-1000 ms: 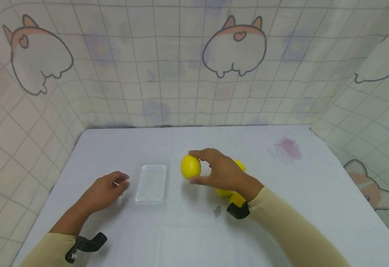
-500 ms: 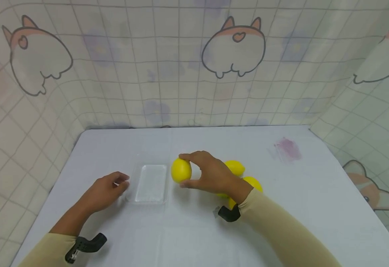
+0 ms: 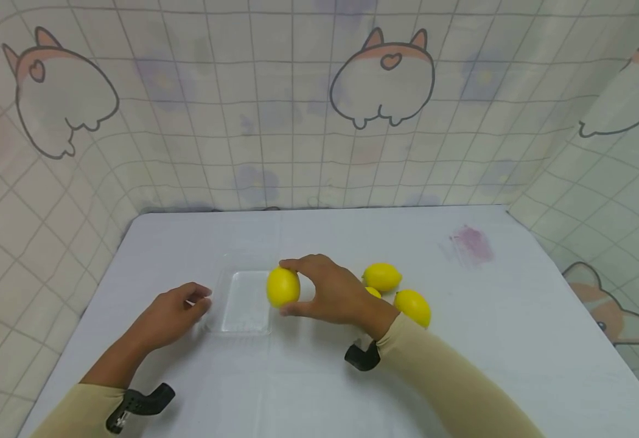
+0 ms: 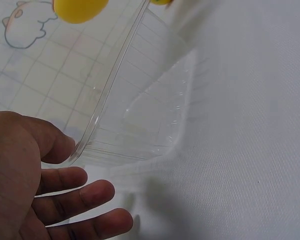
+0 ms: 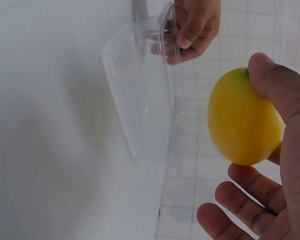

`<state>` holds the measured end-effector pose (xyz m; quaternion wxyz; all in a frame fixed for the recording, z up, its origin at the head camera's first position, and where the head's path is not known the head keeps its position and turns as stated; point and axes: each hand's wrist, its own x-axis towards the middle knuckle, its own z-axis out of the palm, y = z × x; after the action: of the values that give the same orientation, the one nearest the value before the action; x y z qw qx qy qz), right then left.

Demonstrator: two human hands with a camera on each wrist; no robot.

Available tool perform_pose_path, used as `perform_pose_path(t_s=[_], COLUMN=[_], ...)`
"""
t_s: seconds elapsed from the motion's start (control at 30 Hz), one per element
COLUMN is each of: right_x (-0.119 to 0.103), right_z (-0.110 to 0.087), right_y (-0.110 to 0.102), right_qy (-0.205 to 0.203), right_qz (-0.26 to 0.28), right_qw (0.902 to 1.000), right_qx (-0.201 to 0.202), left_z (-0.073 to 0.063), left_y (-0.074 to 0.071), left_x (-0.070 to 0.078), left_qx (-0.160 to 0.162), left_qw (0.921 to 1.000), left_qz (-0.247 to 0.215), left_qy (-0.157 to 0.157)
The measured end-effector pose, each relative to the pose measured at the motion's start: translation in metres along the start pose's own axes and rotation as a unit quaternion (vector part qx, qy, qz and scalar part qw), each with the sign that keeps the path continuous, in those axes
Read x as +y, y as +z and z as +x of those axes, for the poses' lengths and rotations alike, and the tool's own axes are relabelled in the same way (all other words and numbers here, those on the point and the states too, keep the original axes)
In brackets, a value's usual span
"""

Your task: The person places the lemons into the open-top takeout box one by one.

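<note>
A yellow lemon (image 3: 283, 287) with a green stem tip (image 5: 245, 72) is pinched between the thumb and fingers of my right hand (image 3: 330, 292). It hangs over the right edge of a clear plastic container (image 3: 247, 302). In the left wrist view the lemon (image 4: 80, 7) shows above the container's rim (image 4: 112, 82). My left hand (image 3: 171, 316) is at the container's left side, its fingers relaxed and apart. Its thumb tip (image 4: 65, 147) lies right at the rim's corner. The inside of the container shows no fruit.
Right of my right hand lie more lemons: one at the back (image 3: 382, 277), one to the right (image 3: 413, 307) and one partly hidden by the wrist (image 3: 373, 292). A white cloth covers the table (image 3: 495, 340). A patterned curtain (image 3: 297, 109) encloses the back and sides.
My right hand has carried the lemon leftward and slightly nearer to me, up to the container's right edge. Lemons behind the right arm have come into view. The left hand stays in place.
</note>
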<state>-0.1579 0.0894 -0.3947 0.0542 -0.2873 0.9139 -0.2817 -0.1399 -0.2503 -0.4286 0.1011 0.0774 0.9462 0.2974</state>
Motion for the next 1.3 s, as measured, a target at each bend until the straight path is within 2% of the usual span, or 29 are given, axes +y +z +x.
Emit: perform_pose_path(t_s=[0.57,0.9,1.13,1.3], right_x=[-0.014,-0.02,-0.023,-0.026], right_z=[0.016,0.026,0.036,0.04], right_y=[0.029,0.041,0.05,0.052], right_qy=[-0.021,-0.006,-0.022,-0.047], right_qz=[-0.01,-0.038,-0.071,-0.088], right_qw=[0.9997,0.9989,0.9965,0.9948], right_qx=[-0.009,-0.027,-0.037,-0.022], left_z=[-0.001,0.001,0.002,0.002], left_y=[0.003,0.004,0.004,0.004], left_x=[-0.003,-0.005,-0.004,-0.004], left_qx=[-0.002,0.002,0.005,0.003], left_qw=[0.9997,0.9999,0.9998,0.9998], left_qz=[-0.001,-0.001,-0.002,-0.002], left_qy=[-0.024,-0.015,-0.018,-0.02])
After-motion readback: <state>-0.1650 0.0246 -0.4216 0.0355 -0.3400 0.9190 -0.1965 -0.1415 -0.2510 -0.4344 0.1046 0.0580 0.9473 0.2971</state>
